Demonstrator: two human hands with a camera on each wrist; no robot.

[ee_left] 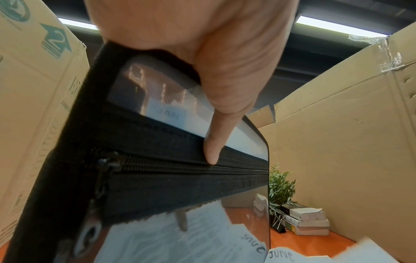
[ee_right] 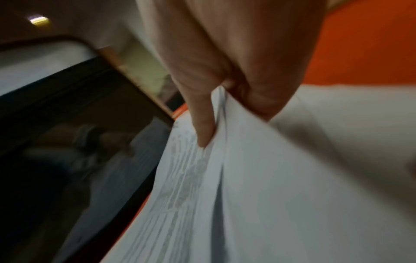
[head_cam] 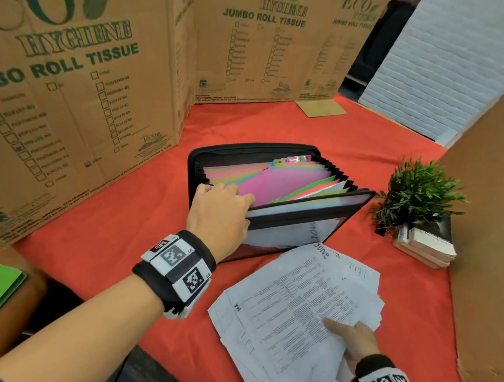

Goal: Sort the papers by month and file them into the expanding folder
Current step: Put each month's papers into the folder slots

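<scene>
The expanding folder (head_cam: 275, 188) stands open on the red cloth (head_cam: 126, 232), its coloured dividers (head_cam: 289, 181) fanned out with month tabs along the top. The left hand (head_cam: 222, 211) grips the folder's front wall at its left end, thumb (ee_left: 216, 135) outside against the zip band and fingers inside among the dividers. Just in front of the folder lies a loose pile of papers (head_cam: 297, 308), the top sheet marked JUNE. The right hand (head_cam: 358, 346) pinches several of those sheets at the pile's near edge. To the right of the folder a small plant (head_cam: 415, 194) sits on stacked books (head_cam: 426, 248).
</scene>
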